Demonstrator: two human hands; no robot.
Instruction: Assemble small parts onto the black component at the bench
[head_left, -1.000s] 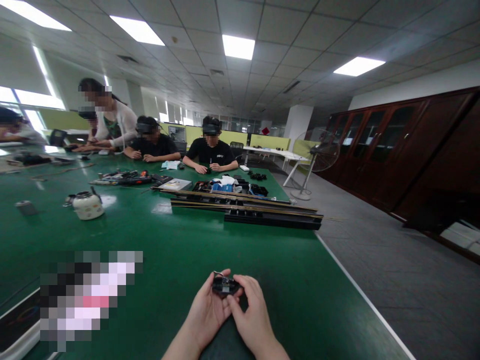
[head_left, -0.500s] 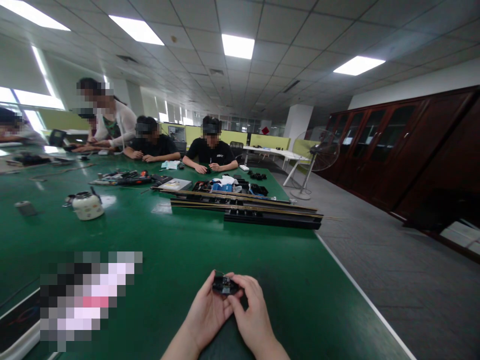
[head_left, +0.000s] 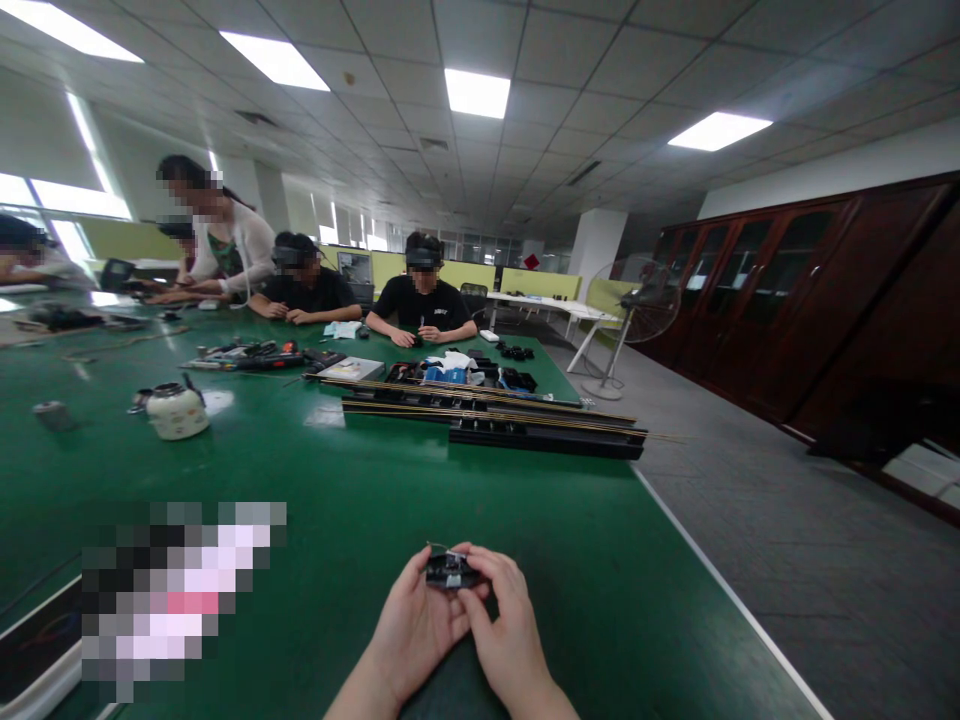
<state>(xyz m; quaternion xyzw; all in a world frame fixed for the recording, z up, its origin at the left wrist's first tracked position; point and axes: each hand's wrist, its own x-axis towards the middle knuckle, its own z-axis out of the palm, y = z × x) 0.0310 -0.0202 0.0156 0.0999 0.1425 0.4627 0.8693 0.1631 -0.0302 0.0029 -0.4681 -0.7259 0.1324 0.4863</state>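
A small black device (head_left: 450, 570) with a pale patch and fine parts on its upper face is held between my two hands, above the green table (head_left: 315, 580). A thin wire sticks out at its upper left edge. My left hand (head_left: 420, 620) cups it from the left and below, with the thumb along its left end. From the right, my right hand (head_left: 506, 610) grips its other end, fingers over the top and thumb at the near edge. The exact kind of device is too small to tell.
Black rails (head_left: 547, 440) with long thin rods lie across the table ahead. A cream jar (head_left: 177, 410) and a grey cylinder (head_left: 55, 416) stand to the left. Tools (head_left: 255, 355) lie farther back. A person (head_left: 424, 300) sits opposite, others beyond. A fan (head_left: 634, 300) stands right.
The black device has tilted slightly in my hands, and its pale patch looks brighter. Both hands keep nearly the same place and grip.
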